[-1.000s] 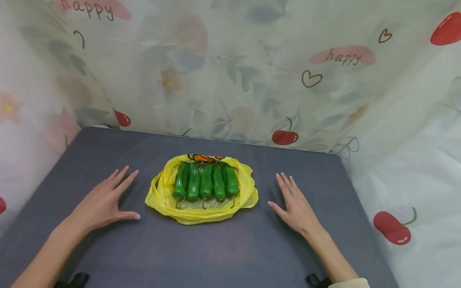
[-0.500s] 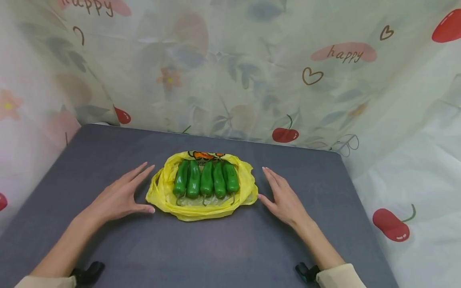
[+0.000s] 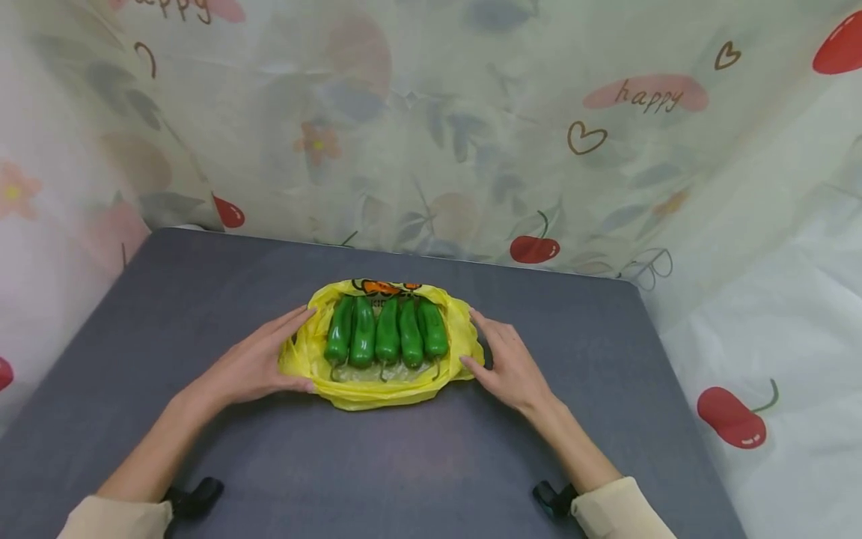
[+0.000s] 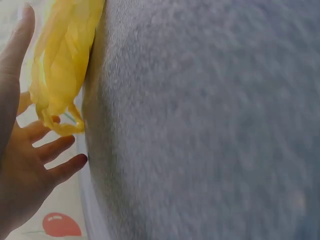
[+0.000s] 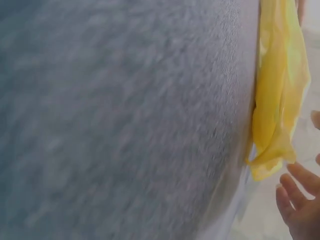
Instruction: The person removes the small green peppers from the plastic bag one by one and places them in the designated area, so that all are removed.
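Several green peppers (image 3: 387,333) lie side by side in a yellow plastic bag (image 3: 377,397) whose mouth is spread wide. My left hand (image 3: 259,363) is at the bag's left side, thumb and fingers apart, fingertips right at the rim. On the opposite side my right hand (image 3: 508,367) has its fingertips at the bag's right rim, thumb spread from the fingers. In the left wrist view the bag (image 4: 65,65) hangs between the thumb and spread fingers of the left hand (image 4: 22,165). The right wrist view shows the bag (image 5: 280,90) close to the fingers of the right hand (image 5: 305,205).
The bag rests on a dark grey tabletop (image 3: 404,471). Behind it and at both sides hangs a pale curtain (image 3: 431,150) printed with cherries, hearts and leaves. A black strap device sits on the left wrist (image 3: 195,498) and another on the right (image 3: 555,500).
Both hands have moved inward from the sides to the bag's rims, left hand going right and right hand going left. The peppers and bag stay in place on the table.
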Demonstrator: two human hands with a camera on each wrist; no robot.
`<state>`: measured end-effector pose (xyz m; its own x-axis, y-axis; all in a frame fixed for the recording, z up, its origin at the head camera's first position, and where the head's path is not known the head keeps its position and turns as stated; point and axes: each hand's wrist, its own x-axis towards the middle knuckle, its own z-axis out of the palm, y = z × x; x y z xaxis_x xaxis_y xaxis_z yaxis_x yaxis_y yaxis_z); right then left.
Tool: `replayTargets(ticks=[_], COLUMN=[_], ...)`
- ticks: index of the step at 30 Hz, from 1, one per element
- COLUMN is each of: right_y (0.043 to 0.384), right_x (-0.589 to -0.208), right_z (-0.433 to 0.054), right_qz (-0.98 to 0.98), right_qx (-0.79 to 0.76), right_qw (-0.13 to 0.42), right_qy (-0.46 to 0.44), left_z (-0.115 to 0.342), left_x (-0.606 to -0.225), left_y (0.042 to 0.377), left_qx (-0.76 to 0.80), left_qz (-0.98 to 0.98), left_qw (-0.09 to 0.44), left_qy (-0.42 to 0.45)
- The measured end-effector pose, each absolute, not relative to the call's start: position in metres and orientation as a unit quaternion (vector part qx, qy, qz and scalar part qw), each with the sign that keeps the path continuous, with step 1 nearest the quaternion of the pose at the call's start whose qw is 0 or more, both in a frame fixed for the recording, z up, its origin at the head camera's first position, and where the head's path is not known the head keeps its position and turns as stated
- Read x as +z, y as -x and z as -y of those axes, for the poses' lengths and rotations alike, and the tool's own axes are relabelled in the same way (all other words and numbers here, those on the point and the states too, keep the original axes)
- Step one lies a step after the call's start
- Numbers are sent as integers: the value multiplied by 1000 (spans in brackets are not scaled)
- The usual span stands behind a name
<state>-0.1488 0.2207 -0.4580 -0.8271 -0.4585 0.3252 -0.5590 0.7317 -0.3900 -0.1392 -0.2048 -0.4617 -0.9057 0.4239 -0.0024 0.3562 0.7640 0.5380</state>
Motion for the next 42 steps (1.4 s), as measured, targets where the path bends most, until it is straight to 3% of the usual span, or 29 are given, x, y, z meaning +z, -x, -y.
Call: replayTargets(ticks=[13,26,42], right_y=[156,159,162], right_x=[-461,-461,-462], right_z=[-194,-169,-158], right_qz=[921,943,946], right_qx=[279,282,275], right_qw=[103,4,-18], right_qy=[-252,-177,-169], left_z=[194,192,186], left_x=[-466,-469,-467], left_y=[149,148,146], left_qx=[286,303,338], left_qz=[-936,-930,-918], left_qw=[76,59,92], left_qy=[-192,-201,-186])
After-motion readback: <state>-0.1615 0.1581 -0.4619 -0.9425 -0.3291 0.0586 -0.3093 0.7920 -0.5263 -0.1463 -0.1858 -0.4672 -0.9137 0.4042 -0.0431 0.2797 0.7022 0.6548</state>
